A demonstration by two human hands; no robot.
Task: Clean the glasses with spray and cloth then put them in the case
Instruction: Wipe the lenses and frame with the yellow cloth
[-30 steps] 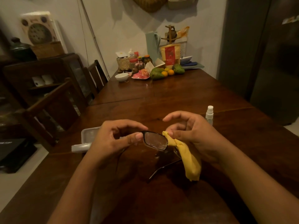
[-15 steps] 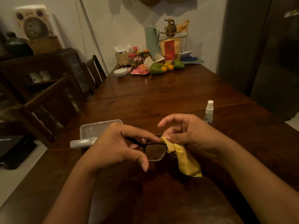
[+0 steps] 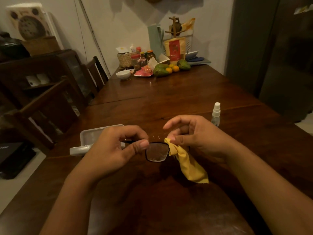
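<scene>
Above the wooden table, the left hand pinches the glasses while the right hand pinches the yellow cloth beside its lens, the open case partly hidden behind the left hand and the spray bottle upright beyond the right.

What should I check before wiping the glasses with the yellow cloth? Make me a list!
1. Left hand holds the glasses: ok.
2. Right hand pinches the yellow cloth beside the lens: ok.
3. Lens clean: not ok, looks hazy.
4. Other lens: cannot tell, hidden by the left hand.
5. Spray bottle upright, apart from both hands: ok.
6. Case open on the table: ok.
</scene>
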